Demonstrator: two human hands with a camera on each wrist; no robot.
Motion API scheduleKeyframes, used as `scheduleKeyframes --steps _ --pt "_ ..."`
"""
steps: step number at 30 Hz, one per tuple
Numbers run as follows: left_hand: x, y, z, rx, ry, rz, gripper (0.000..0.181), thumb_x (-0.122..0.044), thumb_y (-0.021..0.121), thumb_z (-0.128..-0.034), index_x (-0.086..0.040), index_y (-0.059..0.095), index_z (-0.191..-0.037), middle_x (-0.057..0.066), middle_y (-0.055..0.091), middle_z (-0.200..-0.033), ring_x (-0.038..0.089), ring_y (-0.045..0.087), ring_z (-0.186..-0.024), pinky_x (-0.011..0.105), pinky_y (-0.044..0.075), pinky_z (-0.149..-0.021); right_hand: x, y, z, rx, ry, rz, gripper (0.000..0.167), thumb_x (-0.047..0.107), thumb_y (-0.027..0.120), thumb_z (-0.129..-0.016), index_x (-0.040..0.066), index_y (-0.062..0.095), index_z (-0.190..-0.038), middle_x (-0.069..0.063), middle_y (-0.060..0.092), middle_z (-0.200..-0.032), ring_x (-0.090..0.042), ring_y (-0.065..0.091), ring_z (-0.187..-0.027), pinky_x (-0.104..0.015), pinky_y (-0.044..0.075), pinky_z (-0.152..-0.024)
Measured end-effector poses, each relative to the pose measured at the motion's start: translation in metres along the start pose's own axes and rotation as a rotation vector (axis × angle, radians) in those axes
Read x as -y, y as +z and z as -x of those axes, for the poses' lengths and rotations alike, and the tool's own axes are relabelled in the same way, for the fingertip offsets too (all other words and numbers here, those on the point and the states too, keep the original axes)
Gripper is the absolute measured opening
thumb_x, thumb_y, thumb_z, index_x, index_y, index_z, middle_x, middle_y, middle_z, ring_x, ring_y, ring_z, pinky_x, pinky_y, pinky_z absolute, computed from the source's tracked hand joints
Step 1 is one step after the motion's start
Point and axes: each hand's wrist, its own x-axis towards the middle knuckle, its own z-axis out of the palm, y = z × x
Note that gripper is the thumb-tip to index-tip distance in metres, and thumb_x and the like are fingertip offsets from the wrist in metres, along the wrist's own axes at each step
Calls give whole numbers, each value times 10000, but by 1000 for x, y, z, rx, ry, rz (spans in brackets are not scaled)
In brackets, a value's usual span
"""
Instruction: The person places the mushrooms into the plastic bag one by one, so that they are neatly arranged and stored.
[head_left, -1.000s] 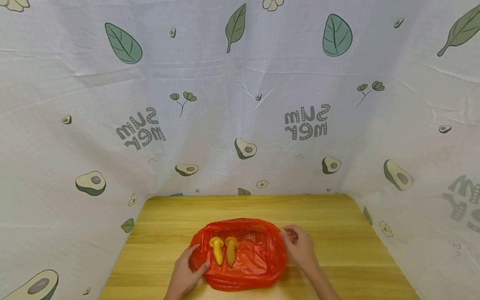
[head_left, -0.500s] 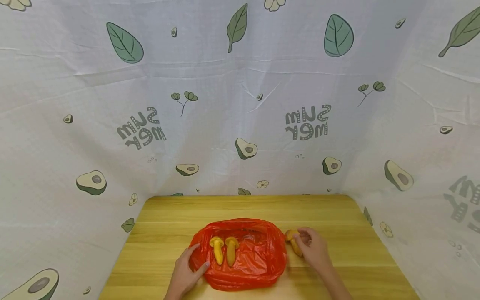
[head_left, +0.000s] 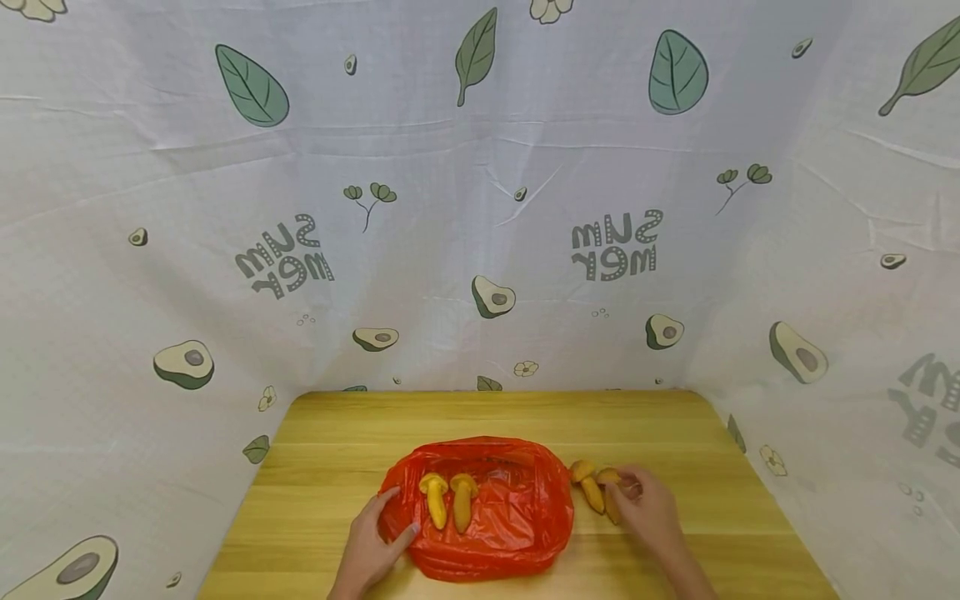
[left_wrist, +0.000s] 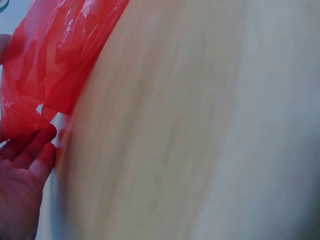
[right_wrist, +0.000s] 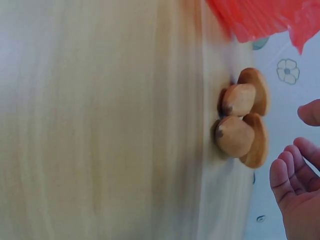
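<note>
A red plastic bag point(head_left: 495, 554) lies spread on the table with its top open like a tray. Two mushrooms rest inside at its left: a yellower mushroom point(head_left: 436, 502) and a browner mushroom point(head_left: 462, 504). My left hand point(head_left: 367, 542) rests against the bag's left side, thumb and fingers spread apart; the left wrist view shows fingertips point(left_wrist: 47, 135) touching the plastic. Right of the bag, two more mushrooms lie side by side, one inner mushroom point(head_left: 588, 487) and one outer mushroom point(head_left: 612, 508). My right hand point(head_left: 651, 512) is beside the outer one, thumb and fingers apart.
The wooden table point(head_left: 337, 425) extends around the bag, its far corners rounded. Pale cloth point(head_left: 420, 242) printed with avocados and leaves hangs behind it and along both sides.
My right hand has moved right, away from the bag's edge, and the two mushrooms beside the bag have come into sight one after the other. My left hand and the bag have stayed put.
</note>
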Motion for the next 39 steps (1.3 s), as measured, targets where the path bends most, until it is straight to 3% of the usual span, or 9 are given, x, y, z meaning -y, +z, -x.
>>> scheduleKeyframes --steps 8,18,26,33,39 --pt "1 0 0 -5 0 -8 742 -508 808 -842 -115 580 -1428 152 629 -1375 359 613 -1274 554 529 -1046 -11 -4 6 4 50 62 362 246 801 -903 -39 705 -1106 -167 726 -1015 -159 638 -794 -243 517 -659" --pt "-4 0 -1 2 -17 -13 754 -507 808 -842 -107 572 -1436 170 610 -1403 379 600 -1290 568 522 -1052 -23 -4 9 92 128 73 457 325 748 -945 -51 660 -1191 -188 691 -1079 -214 625 -889 -259 507 -703" --pt "-3 -1 -1 -2 -2 -14 749 -502 805 -845 -102 573 -1434 167 617 -1391 370 608 -1280 564 525 -1049 -28 5 13 166 177 53 584 389 751 -938 -85 615 -1250 -238 679 -1135 -306 658 -979 -352 558 -772" --pt "-2 -1 0 0 1 -6 739 -487 810 -845 -102 575 -1430 155 624 -1375 354 616 -1267 551 533 -1044 -32 10 12 180 166 47 602 349 757 -937 -123 599 -1274 -262 698 -1155 -360 687 -1024 -417 595 -822" --pt "-2 -1 1 5 -7 -6 737 -474 812 -845 -100 571 -1432 157 623 -1372 354 615 -1262 554 537 -1037 -29 11 10 180 153 70 598 328 786 -905 -139 617 -1239 -241 719 -1092 -303 697 -945 -361 585 -765"
